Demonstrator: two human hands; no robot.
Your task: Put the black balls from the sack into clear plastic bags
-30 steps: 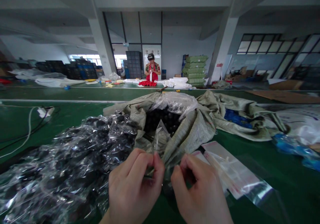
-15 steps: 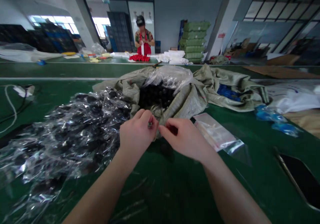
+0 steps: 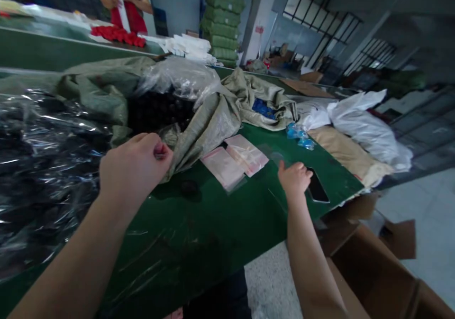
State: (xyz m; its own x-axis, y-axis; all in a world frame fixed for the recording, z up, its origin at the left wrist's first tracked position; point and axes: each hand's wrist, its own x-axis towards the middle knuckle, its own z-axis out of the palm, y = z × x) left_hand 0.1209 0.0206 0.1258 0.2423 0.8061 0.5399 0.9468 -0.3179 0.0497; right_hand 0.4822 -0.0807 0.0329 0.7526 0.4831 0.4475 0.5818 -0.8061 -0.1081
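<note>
My left hand (image 3: 135,167) is closed in front of the sack mouth, thumb and fingers pinched together. Whatever they may hold is hidden from me. Behind it an olive woven sack (image 3: 213,124), lined with clear plastic (image 3: 181,77), holds many small black round pieces (image 3: 159,110). My right hand (image 3: 295,179) is over the table just left of a black phone (image 3: 318,186), its thumb apart from loosely curled fingers. A thin clear plastic piece (image 3: 276,158) lies by its thumb. Between the hands lie two stacks of clear flat bags (image 3: 223,167) (image 3: 247,154) and one dark round piece (image 3: 190,186).
A heap of black items in clear wrapping (image 3: 53,167) covers the left of the green table (image 3: 213,219). Beyond are a second sack with blue contents (image 3: 263,108) and white sacks (image 3: 369,124). An open cardboard box (image 3: 369,262) stands right. A co-worker (image 3: 124,6) stands across.
The view has swung to the right. My hands, close together before, are now far apart: the right one has moved right towards the phone, while the left stays closed by the sack.
</note>
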